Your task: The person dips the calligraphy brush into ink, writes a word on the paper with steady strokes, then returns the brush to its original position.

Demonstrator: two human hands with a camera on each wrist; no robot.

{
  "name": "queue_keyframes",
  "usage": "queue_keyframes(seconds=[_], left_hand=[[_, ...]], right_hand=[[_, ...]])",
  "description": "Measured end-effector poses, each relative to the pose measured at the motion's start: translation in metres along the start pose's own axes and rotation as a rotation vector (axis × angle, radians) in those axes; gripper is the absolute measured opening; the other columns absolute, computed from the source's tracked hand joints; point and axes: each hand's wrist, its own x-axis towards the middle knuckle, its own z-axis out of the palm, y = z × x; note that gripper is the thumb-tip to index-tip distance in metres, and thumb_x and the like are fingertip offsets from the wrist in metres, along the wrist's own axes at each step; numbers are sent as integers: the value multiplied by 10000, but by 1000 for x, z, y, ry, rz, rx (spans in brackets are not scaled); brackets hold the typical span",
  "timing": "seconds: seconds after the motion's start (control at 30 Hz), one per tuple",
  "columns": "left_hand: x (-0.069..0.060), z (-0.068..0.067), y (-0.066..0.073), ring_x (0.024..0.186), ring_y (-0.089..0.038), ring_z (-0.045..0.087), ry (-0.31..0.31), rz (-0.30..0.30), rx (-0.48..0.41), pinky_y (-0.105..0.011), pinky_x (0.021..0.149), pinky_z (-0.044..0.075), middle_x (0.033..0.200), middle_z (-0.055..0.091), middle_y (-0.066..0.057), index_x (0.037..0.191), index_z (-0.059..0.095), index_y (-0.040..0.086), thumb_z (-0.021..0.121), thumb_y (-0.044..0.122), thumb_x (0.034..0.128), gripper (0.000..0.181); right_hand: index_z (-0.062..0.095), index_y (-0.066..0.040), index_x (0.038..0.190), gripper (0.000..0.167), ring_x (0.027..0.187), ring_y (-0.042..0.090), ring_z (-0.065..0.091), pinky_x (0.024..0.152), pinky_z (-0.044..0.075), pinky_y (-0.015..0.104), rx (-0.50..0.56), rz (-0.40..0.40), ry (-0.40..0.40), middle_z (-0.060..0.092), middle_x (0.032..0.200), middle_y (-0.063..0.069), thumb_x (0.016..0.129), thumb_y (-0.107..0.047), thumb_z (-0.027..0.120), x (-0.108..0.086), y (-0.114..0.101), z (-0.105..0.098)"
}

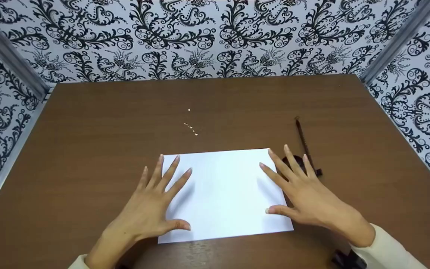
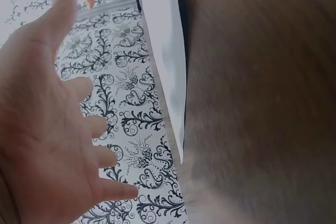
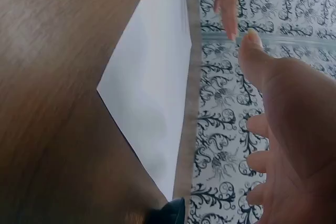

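A white sheet of paper (image 1: 224, 194) lies on the brown table, slightly tilted. Over its left edge hovers my left hand (image 1: 151, 209), palm down with fingers spread. My right hand (image 1: 304, 196) is held likewise over the right edge. Both hands cast shadows on the paper. In the wrist views, the left palm (image 2: 37, 114) and the right palm (image 3: 294, 124) appear raised off the tabletop, holding nothing. Past the right fingertips lies a thin dark stick-like thing (image 1: 304, 144). Beside it, a black rounded object (image 1: 293, 162) is partly hidden behind the right fingers.
Small pale crumbs (image 1: 190, 127) are scattered on the table (image 1: 106, 123) beyond the paper. Patterned black-and-white walls (image 1: 177, 41) with grey corner posts (image 1: 401, 41) enclose the back and sides. A small black block (image 1: 318, 172) sits at the stick's near end.
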Motion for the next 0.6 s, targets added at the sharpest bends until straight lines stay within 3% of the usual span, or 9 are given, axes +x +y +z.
queue_keyframes(seconds=[0.23,0.4,0.5,0.6], left_hand=[[-5,2,-2,1409,-449,91,-114,-82,-77,-679,1051,150,1572,184,-112,1523,272,201,643,697,694,1035],[-6,-4,-3,1365,-463,241,-135,-147,-200,-662,1015,261,1526,299,-145,1487,354,131,783,435,693,952],[-7,-6,-4,1343,-441,312,-139,-121,-240,-625,1026,288,1491,370,-135,1460,405,117,802,369,688,903],[-8,-5,-4,1324,-412,365,-155,-54,-247,-609,1021,314,1467,417,-101,1428,457,122,801,342,693,840]], right_hand=[[207,-172,1539,874,1431,400,15,1050,11,695,43,29,69,89,1598,72,858,-519,631,-7,23,-6],[304,-136,1507,768,1411,411,141,1071,148,647,155,124,152,240,1550,139,878,-383,669,-12,45,-10],[371,-94,1470,694,1374,456,212,1040,225,653,209,174,197,318,1495,204,887,-312,677,-13,59,-13],[421,-46,1428,629,1319,485,293,1007,263,660,233,232,220,393,1425,250,897,-273,670,-14,71,-15]])
